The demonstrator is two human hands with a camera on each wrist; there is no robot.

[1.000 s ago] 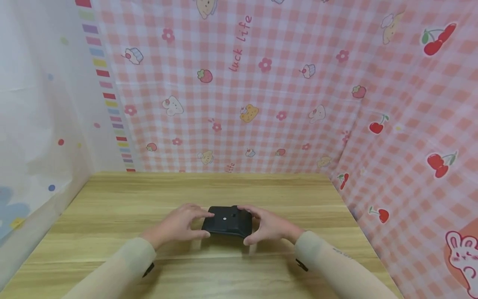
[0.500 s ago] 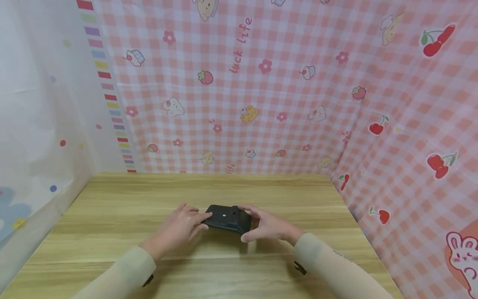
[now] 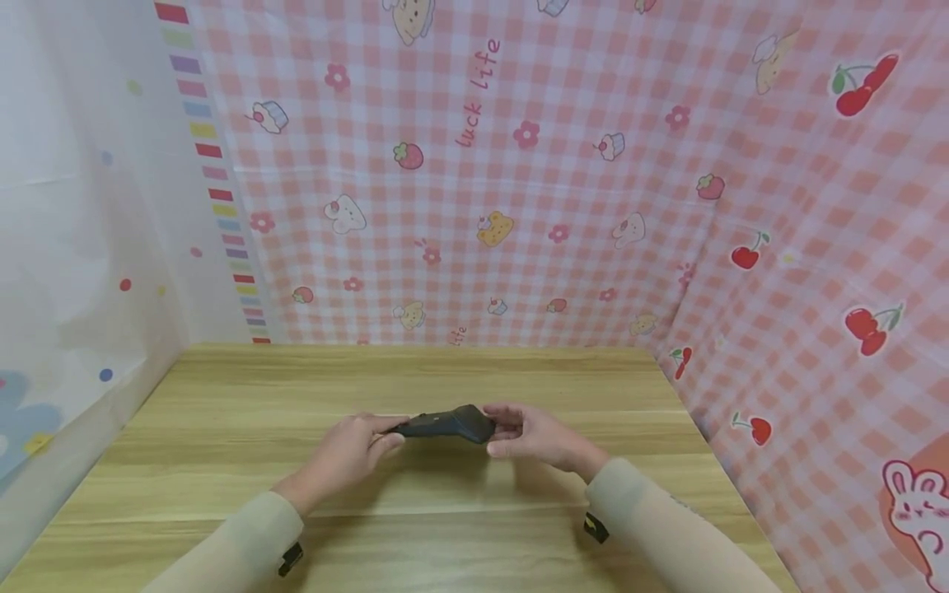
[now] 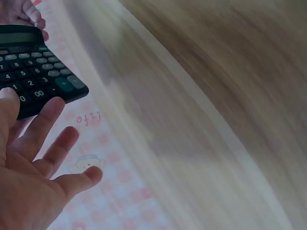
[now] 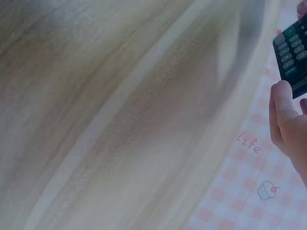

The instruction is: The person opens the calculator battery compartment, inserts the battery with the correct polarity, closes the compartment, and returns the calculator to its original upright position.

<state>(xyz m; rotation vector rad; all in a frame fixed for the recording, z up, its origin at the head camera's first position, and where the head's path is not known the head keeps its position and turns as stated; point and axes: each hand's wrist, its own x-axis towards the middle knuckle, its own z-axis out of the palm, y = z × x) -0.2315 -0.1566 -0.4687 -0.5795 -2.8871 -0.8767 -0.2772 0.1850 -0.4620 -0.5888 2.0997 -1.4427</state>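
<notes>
A black desk calculator [image 3: 445, 423] is held up off the wooden table, seen almost edge-on in the head view, its thick display end to the right. Its dark keypad faces downward, with number keys showing in the left wrist view. My left hand [image 3: 339, 451] pinches the thin end, its thumb [image 4: 9, 103] over the lower keys and its other fingers spread. At the thick end, my right hand [image 3: 544, 436] has fairly straight fingers touching or very near the calculator; its thumb lies just beside the end. The right wrist view cuts off part of this hand and the calculator [image 5: 292, 52].
The wooden table [image 3: 259, 379] lies beneath both hands. Pink checked cloth [image 3: 445, 181] hangs behind it and along the right, with white dotted cloth [image 3: 81, 231] on the left. A small black device [image 3: 596, 527] sits under each wrist.
The calculator has tipped from showing its black back to nearly edge-on, its near edge rising. My left hand has shifted slightly left with it; the right fingers have loosened around the thick end.
</notes>
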